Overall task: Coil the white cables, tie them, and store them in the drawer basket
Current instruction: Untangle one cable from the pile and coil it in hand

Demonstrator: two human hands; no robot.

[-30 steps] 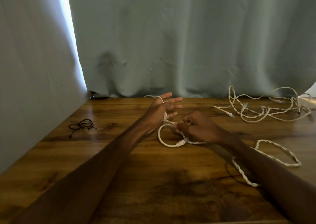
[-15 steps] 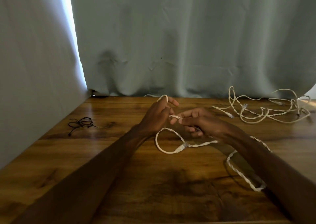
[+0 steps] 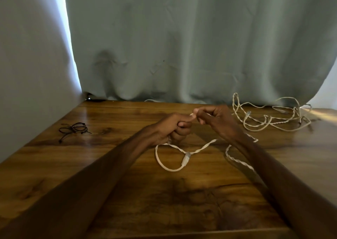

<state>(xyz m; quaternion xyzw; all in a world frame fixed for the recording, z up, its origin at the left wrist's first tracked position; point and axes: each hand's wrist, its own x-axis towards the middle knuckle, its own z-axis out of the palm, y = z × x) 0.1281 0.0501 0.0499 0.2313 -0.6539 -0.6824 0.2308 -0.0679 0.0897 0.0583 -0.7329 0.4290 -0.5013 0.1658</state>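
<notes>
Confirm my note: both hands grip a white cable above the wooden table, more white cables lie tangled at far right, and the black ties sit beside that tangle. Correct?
One detail is wrong. The head view shows the black ties on the left side of the table, far from the tangle of white cables. The rest holds: the left hand and right hand both grip the white cable.

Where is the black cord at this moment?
In the head view, the black cord lies on the table, far left, near the wall, apart from the left hand.
</notes>
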